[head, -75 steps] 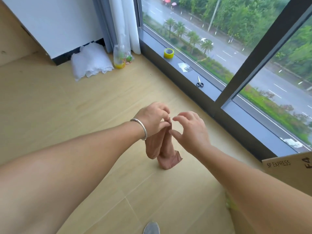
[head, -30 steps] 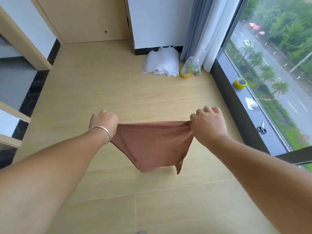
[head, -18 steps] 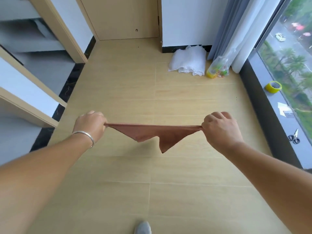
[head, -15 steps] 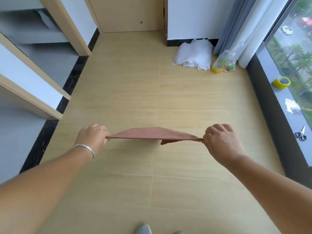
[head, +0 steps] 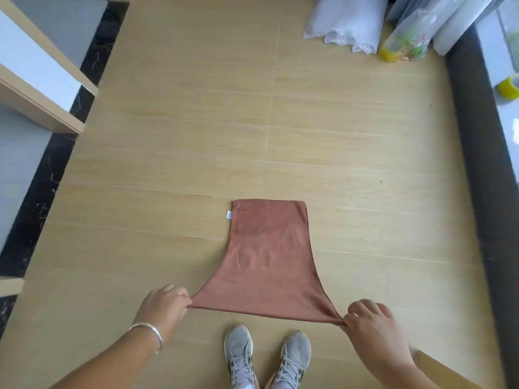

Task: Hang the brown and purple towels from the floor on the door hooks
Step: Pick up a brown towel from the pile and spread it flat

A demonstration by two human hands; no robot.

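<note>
Two hands are stretching the brown towel (head: pixel 268 256) at centre above the wooden floor (head: pixel 196 136); left hand (head: pixel 164 308) at 7 o'clock and right hand (head: pixel 373 329) at 5 o'clock are pinching its near corners with curled fingers, grey shoes (head: pixel 266 357) standing at 6.

brown towel (head: pixel 266 256) spread over floor (head: pixel 196 136) | both hands pinch near corners: left (head: pixel 164 307), right (head: pixel 370 324)

The floor (head: pixel 196 153) is pale wood-look plank. A white bundle (head: pixel 345 21) and a clear bag (head: pixel 407 40) lie at its far edge. Two grey shoes (head: pixel 266 357) stand at the near edge.
</note>
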